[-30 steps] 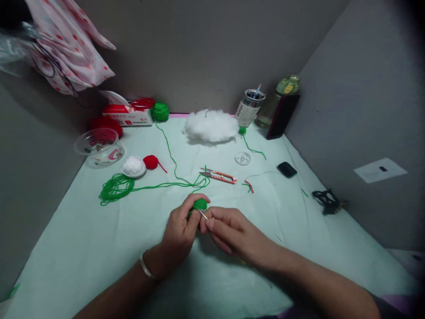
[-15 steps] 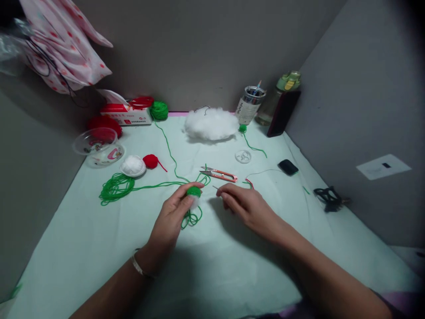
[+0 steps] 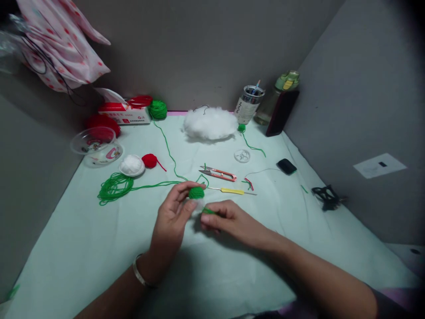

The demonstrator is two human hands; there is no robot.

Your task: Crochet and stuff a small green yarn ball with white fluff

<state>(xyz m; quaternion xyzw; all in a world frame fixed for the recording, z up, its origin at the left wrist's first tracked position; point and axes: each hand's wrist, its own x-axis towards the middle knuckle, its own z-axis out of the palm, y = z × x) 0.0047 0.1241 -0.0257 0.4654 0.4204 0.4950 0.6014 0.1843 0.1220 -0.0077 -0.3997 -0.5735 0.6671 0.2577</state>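
Observation:
Between its thumb and fingers, my left hand (image 3: 174,210) holds a small green crocheted piece (image 3: 196,192) with white material at its lower side. Close on the right, my right hand (image 3: 229,221) pinches green yarn (image 3: 209,211) at its fingertips. A yellow-handled crochet hook (image 3: 232,191) lies on the cloth just beyond my right hand. Orange-handled thread snips (image 3: 219,173) lie farther back. Green yarn runs from behind my left hand to a loose coil (image 3: 115,188) on the left.
White stuffing (image 3: 210,123) sits at the back. White (image 3: 132,165) and red (image 3: 149,160) yarn balls and clear plastic bowls (image 3: 104,150) are on the left. A can of pens (image 3: 249,105), a bottle (image 3: 268,106) and a black clip (image 3: 327,198) are on the right.
The crochet hook has left my right hand and now lies on the cloth. My right hand has moved down and left, and has taken hold of the green yarn.

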